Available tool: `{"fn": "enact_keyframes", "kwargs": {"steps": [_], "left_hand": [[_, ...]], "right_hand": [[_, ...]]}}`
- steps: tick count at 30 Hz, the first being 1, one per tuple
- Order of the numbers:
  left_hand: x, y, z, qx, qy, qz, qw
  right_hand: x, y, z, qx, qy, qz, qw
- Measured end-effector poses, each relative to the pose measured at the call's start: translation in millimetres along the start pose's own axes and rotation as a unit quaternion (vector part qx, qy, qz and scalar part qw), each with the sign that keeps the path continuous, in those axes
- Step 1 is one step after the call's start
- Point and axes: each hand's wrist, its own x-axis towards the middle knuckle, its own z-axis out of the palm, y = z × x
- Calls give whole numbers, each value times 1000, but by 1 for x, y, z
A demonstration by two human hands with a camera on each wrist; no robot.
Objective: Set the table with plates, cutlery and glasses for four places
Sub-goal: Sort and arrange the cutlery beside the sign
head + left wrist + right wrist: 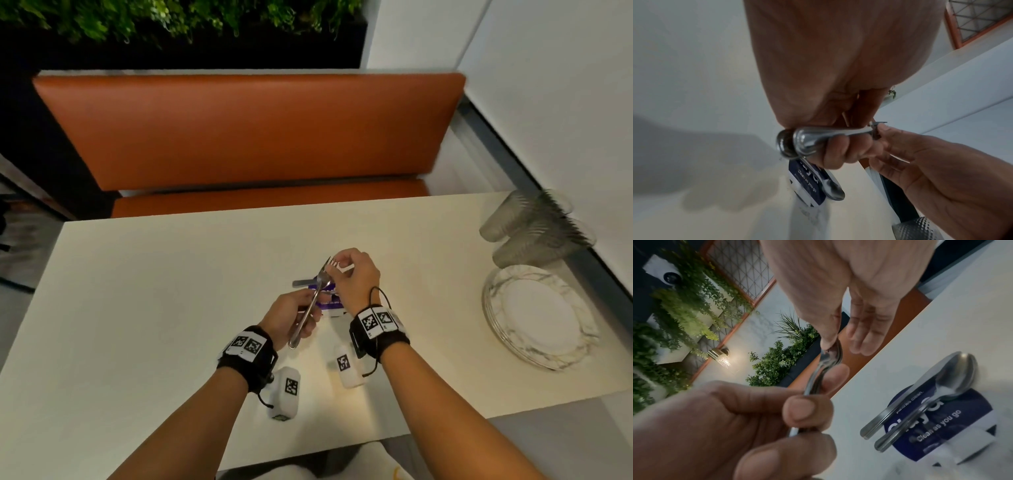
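The left hand (290, 317) grips the handles of a small bundle of shiny metal forks (313, 303), its fingers (840, 151) curled round them so that the rounded handle ends stick out toward six o'clock in the head view. The bundle is held above the pale cream worktop (164, 274), slanting up toward one o'clock. At its upper end the right hand (356, 274) pinches the fork heads between thumb and forefinger, the remaining fingers (865, 331) hanging straighter beside them; how many forks are in the bundle cannot be told.

Beneath the two hands, flat on the worktop, lies a dark blue printed card with white lettering (937, 423), and across it rest a steel table knife (906, 402) and a steel spoon (953, 379), side by side and touching or nearly so, the spoon bowl facing up.

At three o'clock on the worktop sits a stack of white plates with grey marbled rims (541, 318). Just beyond it, toward two o'clock by the white wall, stand ribbed clear glasses (527, 226), close together; their number is hard to make out.

Each forearm wears a black wristband carrying black-and-white square markers, and a white camera unit hangs under each wrist. Across the worktop at twelve o'clock is an orange padded bench seat (246, 130), with green foliage (178, 17) above its back.
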Motion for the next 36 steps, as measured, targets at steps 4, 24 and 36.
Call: {"fn": "enact_keyframes", "kwargs": {"steps": [4, 24, 36], "left_hand": [[7, 2, 4, 2, 1, -9, 1000], [71, -39, 0, 607, 194, 215, 740], [81, -56, 1, 626, 203, 209, 723]], "right_hand": [[5, 4, -6, 10, -36, 15, 999], [21, 98, -28, -11, -46, 300, 953], [26, 125, -32, -121, -108, 256, 953]]}}
